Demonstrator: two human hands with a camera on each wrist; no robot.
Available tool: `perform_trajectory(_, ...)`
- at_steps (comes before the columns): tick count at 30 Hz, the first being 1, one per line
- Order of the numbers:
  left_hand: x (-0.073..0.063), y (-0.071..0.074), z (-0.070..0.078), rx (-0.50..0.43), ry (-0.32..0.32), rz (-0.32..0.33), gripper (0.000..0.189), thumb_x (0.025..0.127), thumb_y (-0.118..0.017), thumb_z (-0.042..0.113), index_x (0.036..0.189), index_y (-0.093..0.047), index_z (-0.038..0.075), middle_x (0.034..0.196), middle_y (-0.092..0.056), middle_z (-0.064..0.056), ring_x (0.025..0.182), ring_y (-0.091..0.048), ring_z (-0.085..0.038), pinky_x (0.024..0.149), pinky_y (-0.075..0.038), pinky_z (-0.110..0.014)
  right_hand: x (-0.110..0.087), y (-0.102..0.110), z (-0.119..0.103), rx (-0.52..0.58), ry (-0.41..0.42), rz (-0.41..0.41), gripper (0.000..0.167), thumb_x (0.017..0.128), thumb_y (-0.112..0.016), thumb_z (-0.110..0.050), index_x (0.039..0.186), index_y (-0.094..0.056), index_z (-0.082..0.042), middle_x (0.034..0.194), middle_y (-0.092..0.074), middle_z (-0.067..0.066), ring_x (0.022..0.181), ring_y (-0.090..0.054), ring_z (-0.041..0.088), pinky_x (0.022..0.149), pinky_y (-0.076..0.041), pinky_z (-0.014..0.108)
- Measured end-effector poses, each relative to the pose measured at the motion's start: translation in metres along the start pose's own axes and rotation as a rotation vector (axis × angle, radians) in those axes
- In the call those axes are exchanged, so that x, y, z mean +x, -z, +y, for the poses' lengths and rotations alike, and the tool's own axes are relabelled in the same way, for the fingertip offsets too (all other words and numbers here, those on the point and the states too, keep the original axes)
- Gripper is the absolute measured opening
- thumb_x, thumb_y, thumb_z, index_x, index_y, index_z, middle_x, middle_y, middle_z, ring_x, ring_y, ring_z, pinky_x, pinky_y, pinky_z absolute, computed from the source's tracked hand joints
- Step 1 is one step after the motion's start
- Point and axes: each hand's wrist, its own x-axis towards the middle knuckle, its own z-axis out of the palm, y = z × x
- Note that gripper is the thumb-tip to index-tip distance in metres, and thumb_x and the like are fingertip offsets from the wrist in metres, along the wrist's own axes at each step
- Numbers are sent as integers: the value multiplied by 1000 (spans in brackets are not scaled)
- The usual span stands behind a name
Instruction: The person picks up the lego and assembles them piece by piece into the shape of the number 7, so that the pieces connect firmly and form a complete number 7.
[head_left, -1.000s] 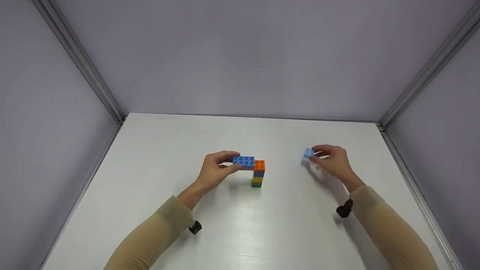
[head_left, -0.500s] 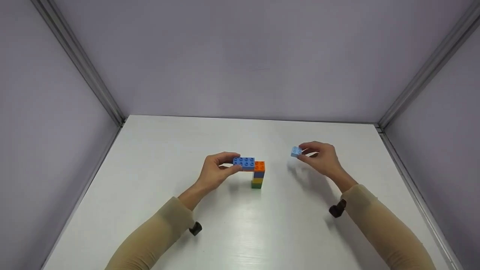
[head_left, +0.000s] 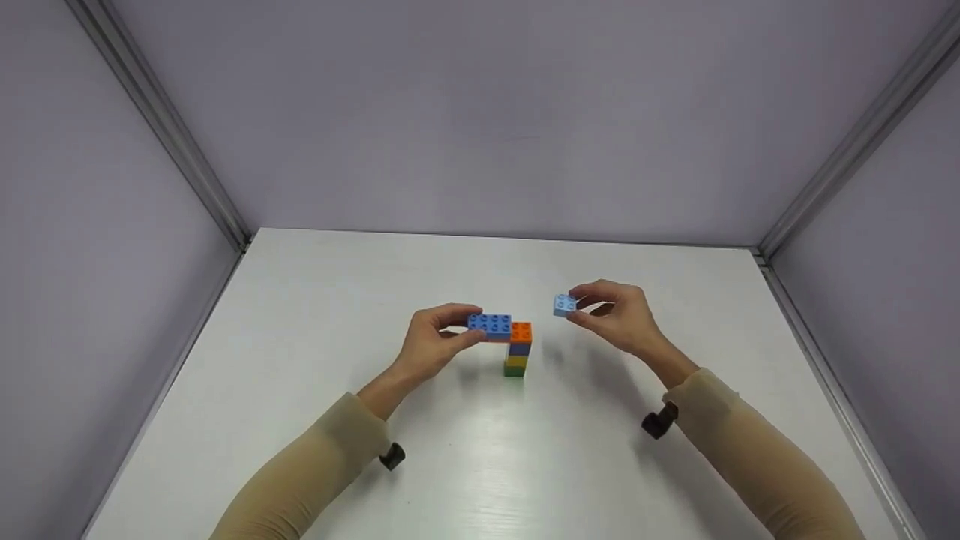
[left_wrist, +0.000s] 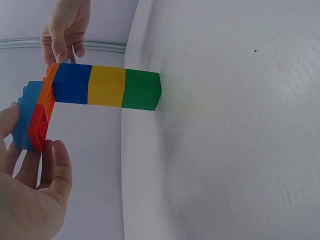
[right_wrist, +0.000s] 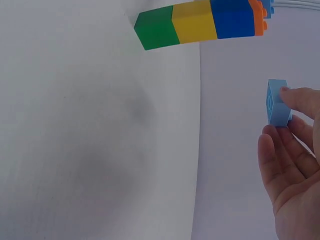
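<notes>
At the table's middle stands a tower of toy building bricks: a green brick (left_wrist: 142, 90) at the bottom, then a yellow brick (left_wrist: 106, 86), a dark blue brick (left_wrist: 72, 83) and a thin orange plate (head_left: 521, 332) jutting left. On the jutting part sits a blue eight-stud brick (head_left: 489, 325), above a red-orange underside (left_wrist: 39, 125). My left hand (head_left: 431, 341) pinches this blue brick between thumb and fingers. My right hand (head_left: 619, 315) pinches a light blue four-stud brick (head_left: 565, 304) in the air, just right of the tower and apart from it.
The white tabletop (head_left: 337, 285) ends at a pale back wall (head_left: 495, 120), with side walls and grey metal corner frames. A small black device (head_left: 660, 420) sits at the right cuff, another black device (head_left: 392, 456) at the left cuff.
My right hand has moved left with the light blue brick, bringing it close to the tower. The left hand has stayed on the blue brick.
</notes>
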Motion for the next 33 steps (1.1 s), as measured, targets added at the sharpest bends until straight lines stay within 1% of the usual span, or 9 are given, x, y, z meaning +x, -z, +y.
perform_trajectory(2, 0, 0, 0, 0, -3, 2, 36, 101, -84, 10, 136, -80, 7, 136, -79, -17, 120, -76, -25, 92, -64, -19, 0, -3, -4, 27, 22, -17, 32, 96, -89, -12, 127, -84, -10, 127, -83, 13, 112, -80, 32, 90, -64, 22)
perform_trajectory(7, 0, -1, 0, 10, -2, 14, 36, 100, -86, 11, 136, -80, 8, 137, -79, -16, 121, -76, -26, 91, -63, -20, -1, -10, -11, 71, 53, -57, 32, 95, -90, -11, 126, -84, -9, 126, -83, 14, 112, -80, 34, 90, -64, 19)
perform_trajectory(12, 0, -3, 1, 19, 9, 16, 36, 100, -85, 12, 136, -80, 9, 138, -79, -15, 122, -76, -28, 93, -63, -21, -2, -16, -17, 85, 62, -80, 33, 95, -90, -12, 127, -84, -10, 125, -83, 13, 112, -79, 34, 90, -63, 17)
perform_trajectory(22, 0, -2, 3, 14, 26, 21, 37, 100, -86, 13, 136, -81, 10, 138, -79, -13, 123, -75, -26, 93, -64, -21, -3, -29, -30, 96, 138, -136, 35, 95, -91, -11, 129, -84, -14, 123, -83, 10, 112, -78, 35, 91, -63, 21)
perform_trajectory(26, 1, -2, 2, 3, 15, 14, 37, 100, -86, 12, 136, -80, 8, 139, -79, -15, 123, -75, -26, 93, -64, -21, -2, -32, -31, 99, 177, -156, 34, 94, -91, -11, 128, -85, -14, 122, -83, 10, 111, -79, 37, 89, -64, 22)
perform_trajectory(30, 2, -2, 1, -1, 7, 9, 37, 100, -86, 13, 137, -80, 8, 139, -79, -15, 122, -76, -26, 93, -64, -21, -1, -34, -33, 104, 212, -163, 33, 94, -91, -11, 126, -85, -13, 120, -84, 10, 109, -79, 35, 87, -65, 23)
perform_trajectory(33, 2, -3, 1, -1, 0, 8, 37, 100, -85, 13, 136, -80, 7, 138, -79, -16, 122, -76, -26, 92, -64, -21, 0, -35, -33, 108, 236, -166, 32, 93, -91, -10, 125, -86, -13, 119, -84, 11, 107, -80, 39, 84, -65, 23)
